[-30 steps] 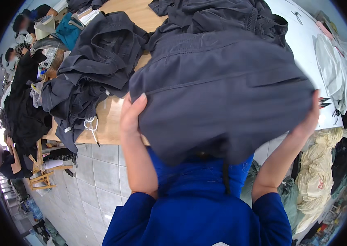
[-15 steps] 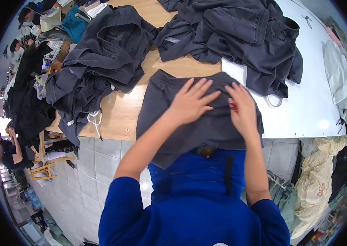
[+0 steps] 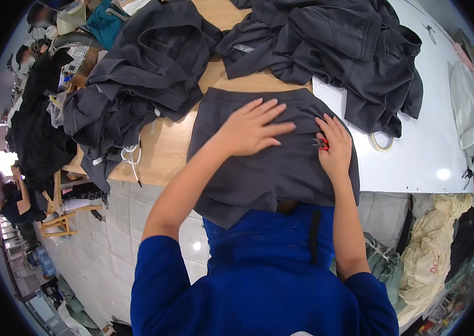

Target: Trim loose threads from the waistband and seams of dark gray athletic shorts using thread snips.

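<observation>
Dark grey shorts [image 3: 237, 179] lie spread over the table's near edge, their elastic waistband at the far side and the leg ends hanging toward me. My left hand [image 3: 252, 129] rests flat on them, fingers spread, holding nothing. On the right part of the shorts lies my right hand [image 3: 336, 148], its fingertips on the fabric. Small red-handled thread snips [image 3: 322, 144] are tucked in that hand by the thumb, their dark blades pointing left.
Dark grey garments are heaped at the far left [image 3: 136, 73] and far right [image 3: 326, 33]. A tape roll [image 3: 380, 149] sits by the right heap on the white tabletop [image 3: 416, 157]. Cream cloth bundles [image 3: 433, 252] stand at right. Other people work at far left.
The shorts' waistband now lies straighter and flatter. My left hand has slid slightly left and nearer; the snips in my right hand show more clearly.
</observation>
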A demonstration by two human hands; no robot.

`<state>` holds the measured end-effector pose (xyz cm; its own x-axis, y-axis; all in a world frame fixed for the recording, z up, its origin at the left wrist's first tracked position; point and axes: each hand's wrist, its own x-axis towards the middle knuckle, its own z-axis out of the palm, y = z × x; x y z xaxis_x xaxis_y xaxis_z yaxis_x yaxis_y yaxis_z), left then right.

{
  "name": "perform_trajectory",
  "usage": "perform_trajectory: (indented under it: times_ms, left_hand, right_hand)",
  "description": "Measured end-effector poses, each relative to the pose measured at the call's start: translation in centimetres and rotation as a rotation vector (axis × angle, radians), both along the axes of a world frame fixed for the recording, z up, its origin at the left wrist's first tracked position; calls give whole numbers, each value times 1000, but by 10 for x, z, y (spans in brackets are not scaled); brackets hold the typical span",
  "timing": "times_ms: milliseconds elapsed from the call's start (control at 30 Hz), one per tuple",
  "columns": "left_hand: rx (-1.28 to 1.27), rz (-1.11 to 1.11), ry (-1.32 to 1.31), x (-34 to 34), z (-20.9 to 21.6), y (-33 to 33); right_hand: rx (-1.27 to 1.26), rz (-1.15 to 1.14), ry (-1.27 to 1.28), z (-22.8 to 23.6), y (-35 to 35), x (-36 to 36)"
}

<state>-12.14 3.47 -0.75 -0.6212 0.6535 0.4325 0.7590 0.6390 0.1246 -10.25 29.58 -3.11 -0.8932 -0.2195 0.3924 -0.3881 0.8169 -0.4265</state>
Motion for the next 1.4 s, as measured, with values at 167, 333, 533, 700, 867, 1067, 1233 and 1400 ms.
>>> perform_trajectory:
  times_ms: [167,333,533,700,867,1067,1233,1400]
  left_hand:
    - [117,727,-11,-57,-14,-67]
    - [661,526,-164,-61,-5,-76]
    - [575,483,-280,-39,-1,-80]
    - [476,635,-756,-20,-16,-111]
    - [1267,809,-812,6,-2,-124]
    - [1047,555,-577,25,-11,-127]
    - [392,556,-147,13,-7,-102]
    - [1150,634,-625,6,6,-106]
  right_hand:
    - [-67,23,-24,-1,-4,-1]
    - [-69,-10,-19,-3,1,-1]
    - [-78,2,-14,0,1,-1]
    - [-90,41,-29,0,-3,1]
    - [-104,53,-34,-1,3,-1]
    - [-81,62,-43,0,0,0]
    - [-48,44,-32,4,-2,2]
    - [-62,56,-46,2,-2,4]
